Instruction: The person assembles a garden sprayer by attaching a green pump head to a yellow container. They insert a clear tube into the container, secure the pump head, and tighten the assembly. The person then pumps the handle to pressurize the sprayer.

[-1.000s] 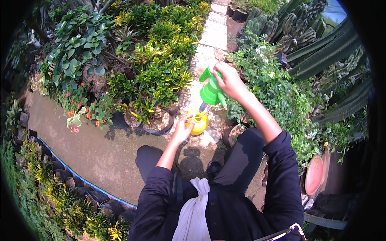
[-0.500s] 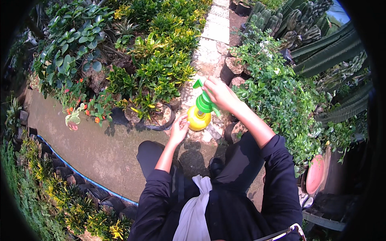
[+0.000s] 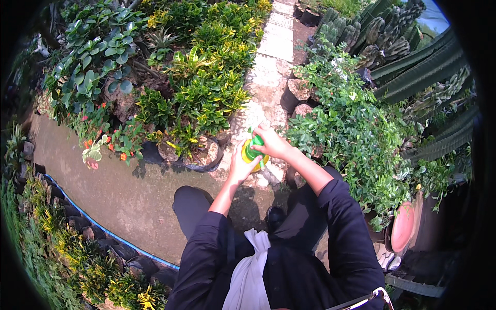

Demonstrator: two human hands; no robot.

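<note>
In the head camera's view, a person in dark clothing (image 3: 356, 248), knees bent, is holding one sprayer in two parts at a sunlit garden path (image 3: 276, 41). The left hand (image 3: 238, 165) is gripping the side of one yellow bottle (image 3: 247, 153), its fingers curving around the wall. The right hand (image 3: 272, 144) is closing over one green spray head (image 3: 254, 148), which is sitting directly above the bottle between the two hands. Whether the parts are joining by their threads, or the base is touching the ground, cannot be told; any lettering is too small to read.

Yellow-green shrubs (image 3: 206, 88) are crowding the path's left, with orange flowers (image 3: 123, 156) and one variegated cactus (image 3: 93, 153) growing lower down. Leafy green plants (image 3: 341, 124) and columnar cacti (image 3: 423, 64) are filling the right. One blue hose (image 3: 106, 233) is curving along the lower left, and one oval pink dish (image 3: 402, 226) is leaning at the lower right. One dark shoe (image 3: 275, 217) is showing beneath the person.
</note>
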